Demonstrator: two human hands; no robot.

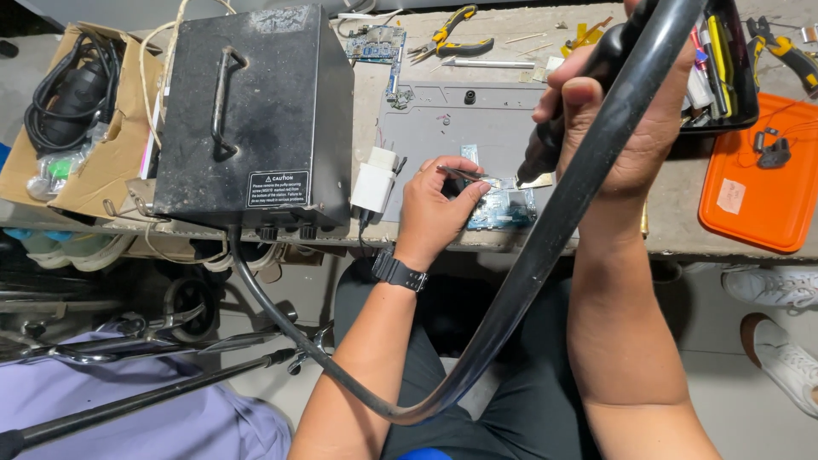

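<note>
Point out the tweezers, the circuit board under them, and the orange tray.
tweezers point(467, 175), head view, on the metal shaft beyond the left hand's fingers.
circuit board point(511, 209), head view, on its blue face.
orange tray point(758, 217), head view, on its bare floor.

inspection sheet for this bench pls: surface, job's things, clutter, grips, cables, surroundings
Surface: grey mat on a worn bench.
Job's things: blue circuit board; tweezers; black hot-air handle.
Clutter: pliers, orange tray, cardboard box, white charger.
Grips: left hand holds tweezers over the board; right hand holds the handle, tip at the board.
Cables: thick black hose from black box unit.
Surroundings: white shoes on the floor.
</note>
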